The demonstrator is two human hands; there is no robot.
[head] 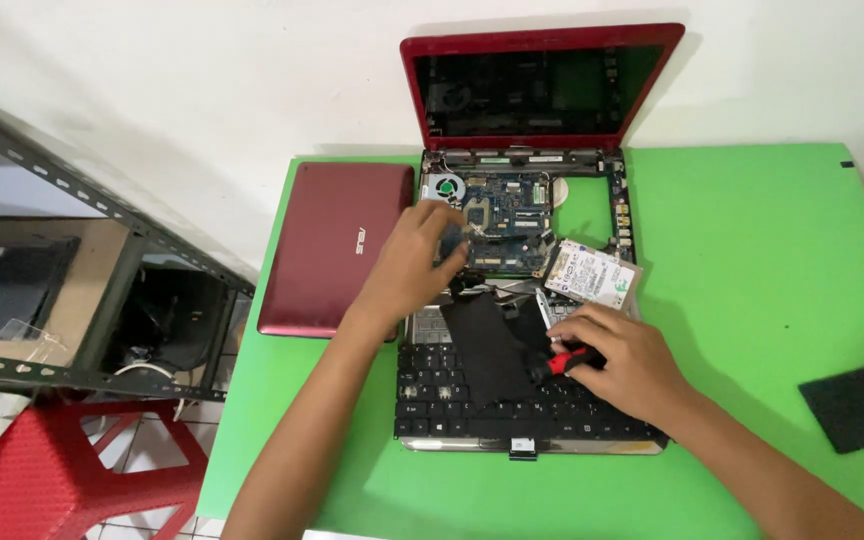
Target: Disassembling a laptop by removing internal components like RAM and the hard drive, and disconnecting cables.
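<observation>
Item: red laptop (542, 95), opened and stripped, standing on a green surface (752, 260) against a white wall. Screen upright; base shell bare, motherboard (507, 215) and cooling fan (443, 187) exposed.

Detached parts: keyboard panel (512, 405) lying loose in front of the base, a black sheet (487, 350) draped over it; hard drive (589, 272) resting tilted at the base's right edge; red cover panel (332, 245) flat to the left; dark foam pad (862, 400) well apart at the right.

Left hand (414, 262): fingers bent down onto the motherboard's left part, touching it; whether this grip pinches anything cannot be told.

Right hand (624, 360): grip closed around a red-and-black-handled screwdriver (560, 362), held low over the keyboard panel, tip pointing left toward the black sheet.

Step judged: mid-teardown, work on the board's fastenings or connectors. Next move likely calls for bringing the screwdriver tip up to the spot under the left fingers, squarely and lightly.
</observation>
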